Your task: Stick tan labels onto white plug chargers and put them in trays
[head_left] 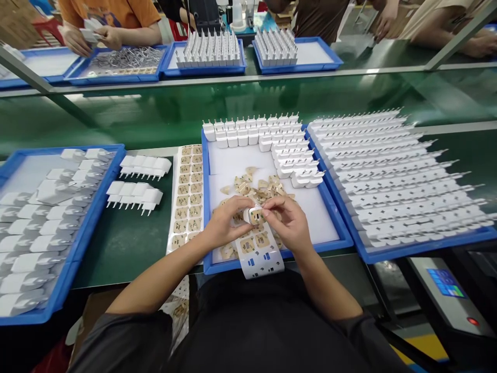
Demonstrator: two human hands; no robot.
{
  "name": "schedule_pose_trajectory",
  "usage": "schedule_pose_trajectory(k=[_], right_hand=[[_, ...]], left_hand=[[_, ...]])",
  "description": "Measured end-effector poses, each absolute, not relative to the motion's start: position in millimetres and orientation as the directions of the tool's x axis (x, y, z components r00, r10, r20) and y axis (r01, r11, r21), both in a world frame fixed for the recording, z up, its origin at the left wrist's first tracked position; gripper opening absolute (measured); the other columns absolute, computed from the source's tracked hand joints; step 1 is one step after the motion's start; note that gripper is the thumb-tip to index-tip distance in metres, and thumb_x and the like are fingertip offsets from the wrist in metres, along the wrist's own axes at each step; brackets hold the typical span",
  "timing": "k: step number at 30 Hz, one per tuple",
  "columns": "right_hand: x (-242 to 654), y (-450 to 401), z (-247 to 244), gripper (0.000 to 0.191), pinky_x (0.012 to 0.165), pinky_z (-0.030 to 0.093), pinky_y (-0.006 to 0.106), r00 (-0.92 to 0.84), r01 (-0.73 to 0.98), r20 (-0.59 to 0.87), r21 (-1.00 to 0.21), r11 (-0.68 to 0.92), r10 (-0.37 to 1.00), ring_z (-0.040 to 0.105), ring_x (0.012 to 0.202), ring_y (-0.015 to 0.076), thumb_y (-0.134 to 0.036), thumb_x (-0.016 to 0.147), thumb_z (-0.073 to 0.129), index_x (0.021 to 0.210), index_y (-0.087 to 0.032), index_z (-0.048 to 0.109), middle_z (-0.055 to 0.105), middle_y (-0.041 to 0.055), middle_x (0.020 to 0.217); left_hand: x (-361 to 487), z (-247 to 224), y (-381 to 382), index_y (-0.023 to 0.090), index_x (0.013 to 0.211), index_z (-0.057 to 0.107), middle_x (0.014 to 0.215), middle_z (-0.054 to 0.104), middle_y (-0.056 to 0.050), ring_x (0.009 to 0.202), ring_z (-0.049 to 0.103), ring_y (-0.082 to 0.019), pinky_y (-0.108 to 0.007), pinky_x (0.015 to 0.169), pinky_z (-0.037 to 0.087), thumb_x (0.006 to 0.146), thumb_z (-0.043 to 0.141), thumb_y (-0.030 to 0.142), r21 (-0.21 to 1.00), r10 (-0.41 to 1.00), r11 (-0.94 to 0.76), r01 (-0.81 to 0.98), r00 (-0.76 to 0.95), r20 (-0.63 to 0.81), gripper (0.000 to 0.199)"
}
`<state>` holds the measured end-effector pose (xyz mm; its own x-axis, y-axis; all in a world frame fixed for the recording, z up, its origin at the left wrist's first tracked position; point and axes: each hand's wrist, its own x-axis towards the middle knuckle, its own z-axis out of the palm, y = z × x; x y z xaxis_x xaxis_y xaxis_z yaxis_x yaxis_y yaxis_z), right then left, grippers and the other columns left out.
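Note:
My left hand (228, 223) holds a white plug charger (249, 216) over the middle tray, with its port end turned up towards me. A tan sticker (256, 215) with dark cut-outs covers that end. My right hand (288, 221) pinches at the sticker's right edge, thumb and forefinger together. Below both hands, a strip of sticker sheet (259, 255) hangs over the front rim of the blue tray (345, 235). Loose tan sticker pieces (267, 187) lie heaped on the tray's white lining. White chargers (287, 142) stand in rows along its back and right side, pins up.
A longer sticker sheet (189, 191) lies left of the tray. Beside it are two rows of chargers (134, 196). Full charger trays flank me, a left tray (58, 305) and a right tray (427, 249). Co-workers and more trays (202, 71) are across the green bench (147, 122).

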<state>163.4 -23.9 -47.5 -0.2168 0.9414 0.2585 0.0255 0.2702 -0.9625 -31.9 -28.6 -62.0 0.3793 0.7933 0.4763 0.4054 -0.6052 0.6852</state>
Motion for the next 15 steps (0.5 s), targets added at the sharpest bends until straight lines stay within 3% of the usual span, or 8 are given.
schedule_pose_trajectory(k=[15], right_hand=[[156.1, -27.0, -41.8, 0.007, 0.074, 0.05, 0.035, -0.182, 0.304, 0.453, -0.818, 0.488, 0.873, 0.062, 0.078, 0.0194, -0.02, 0.084, 0.066, 0.086, -0.025, 0.061, 0.066, 0.0022, 0.081]], left_hand=[[-31.3, -62.6, -30.6, 0.022, 0.117, 0.054, 0.109, 0.065, -0.008, 0.103, 0.064, -0.023, -0.037, 0.087, 0.054, 0.081, 0.068, 0.023, 0.663, 0.788, -0.615, 0.427, 0.373, 0.49, 0.038]])
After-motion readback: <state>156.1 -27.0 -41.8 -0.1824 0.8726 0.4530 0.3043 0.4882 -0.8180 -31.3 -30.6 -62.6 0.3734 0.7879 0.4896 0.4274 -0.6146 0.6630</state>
